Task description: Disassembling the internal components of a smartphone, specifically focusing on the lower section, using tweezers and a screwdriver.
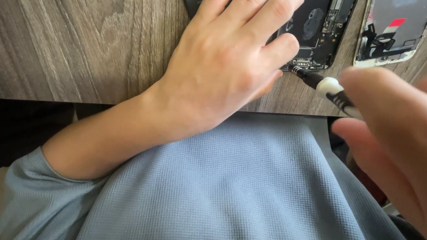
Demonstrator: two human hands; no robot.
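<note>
A screwdriver is gripped by the right hand; at ten o'clock, the opened phone is pinned flat by the left hand. A slipped tip could likely scratch the circuitry.

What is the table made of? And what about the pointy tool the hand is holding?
The table looks like wood or a printed wood-look board: brown-grey, matte, with streaky grain and a knot. The screwdriver in the right hand seems to have a dark metal tip and a handle that looks like plastic, black with a white collar and ridged grip. The left hand rests on the opened phone.
</note>
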